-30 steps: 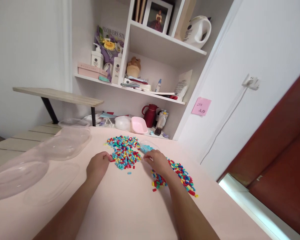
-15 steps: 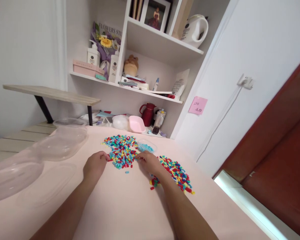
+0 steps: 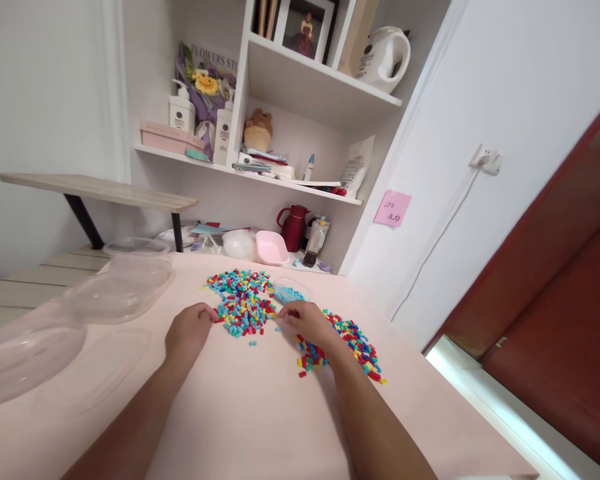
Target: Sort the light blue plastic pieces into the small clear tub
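A pile of small multicoloured plastic pieces (image 3: 245,313) lies on the pink tabletop (image 3: 250,413), joined to a second pile (image 3: 240,281) just behind it. At the pile's left edge rests my left hand (image 3: 190,333), its fingers curled and the fingertips beside a red piece; what they hold, if anything, is hidden. My right hand (image 3: 307,325) is at the pile's right side, thumb and fingers pinched together. Anything in that pinch is too small to name. Behind it sits a clear tray (image 3: 307,291) with light blue pieces (image 3: 289,295). Under and beside my right forearm spreads another mixed pile (image 3: 355,340).
Several clear plastic containers (image 3: 115,293) stand along the left side. Against the back are a pink tray (image 3: 272,248), a dark red jug (image 3: 293,228) and a bottle (image 3: 315,243). A small wooden shelf (image 3: 100,190) overhangs the back left.
My right hand has drawn back slightly to the right, away from the pile, and a light blue piece now shows by its fingers. The left hand has stayed nearly still.
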Demonstrator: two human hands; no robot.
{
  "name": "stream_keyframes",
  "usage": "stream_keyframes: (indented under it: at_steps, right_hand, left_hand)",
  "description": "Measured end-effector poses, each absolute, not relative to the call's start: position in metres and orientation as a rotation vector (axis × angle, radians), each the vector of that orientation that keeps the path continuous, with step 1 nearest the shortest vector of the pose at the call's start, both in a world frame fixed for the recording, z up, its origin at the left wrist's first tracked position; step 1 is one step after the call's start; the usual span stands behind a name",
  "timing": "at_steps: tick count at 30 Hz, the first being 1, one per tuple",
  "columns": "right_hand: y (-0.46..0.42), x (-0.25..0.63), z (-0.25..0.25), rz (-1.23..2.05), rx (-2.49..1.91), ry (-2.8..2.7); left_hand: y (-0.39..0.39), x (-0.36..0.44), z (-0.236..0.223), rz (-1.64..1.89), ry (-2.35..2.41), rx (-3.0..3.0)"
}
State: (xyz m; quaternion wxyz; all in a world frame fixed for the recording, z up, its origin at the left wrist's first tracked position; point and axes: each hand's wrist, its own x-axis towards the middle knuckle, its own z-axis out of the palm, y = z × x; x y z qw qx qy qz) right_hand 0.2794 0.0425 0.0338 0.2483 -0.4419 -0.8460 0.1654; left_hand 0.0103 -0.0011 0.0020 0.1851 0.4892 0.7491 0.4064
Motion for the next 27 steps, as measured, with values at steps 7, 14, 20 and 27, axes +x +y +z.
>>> stream_keyframes:
  at_steps: [7,14,20,27]
  right_hand:
    - [0.02,0.246,0.041,0.523,-0.867,-2.573]
    - [0.024,0.239,0.026,0.444,-0.886,-2.612]
    - [0.024,0.242,0.029,0.46,-0.9,-2.592]
    - [0.023,0.245,0.032,0.603,-0.9,-2.565]
  left_hand:
    - [-0.003,0.012,0.002,1.144,2.122,1.383]
    - [-0.001,0.011,0.0,1.151,2.115,1.4]
    - [0.0,0.011,0.0,1.149,2.111,1.389]
    - [-0.003,0.013,0.003,1.135,2.127,1.38]
